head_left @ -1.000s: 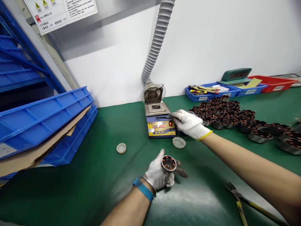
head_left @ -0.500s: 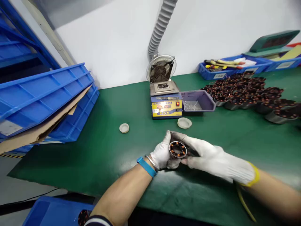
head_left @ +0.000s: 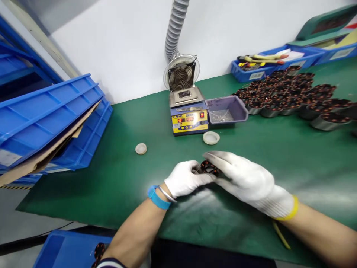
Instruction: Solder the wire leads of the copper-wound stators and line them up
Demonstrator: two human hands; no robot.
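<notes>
Left hand: the left hand in a white glove is closed on a ring, with its thumb below and its fingers curled at the side.
Right hand: the right hand in a white glove with a yellow edge is half curled around the other side of the ring; it is blurry, so I cannot tell if it grips.
Ring: the ring is dark with orange wire, and it sits between the two hands over the green table.
Wrist: a blue band and a silver bracelet are on the left arm.
Dishes: a white dish is just past the hands, and a smaller dish is off to the left.
Machine: a blue and yellow machine with red numbers stands behind the white dish.
Fan: a round fan stands behind the machine, below a gray hose.
Purple box: a purple box with small bits inside is right beside the machine.
Pile: a big pile of rings is on the right.
Tool box: a blue box holding tools is behind the pile.
Crates: blue crates with cardboard between them are far left.
Low bin: a blue bin is below the table.
</notes>
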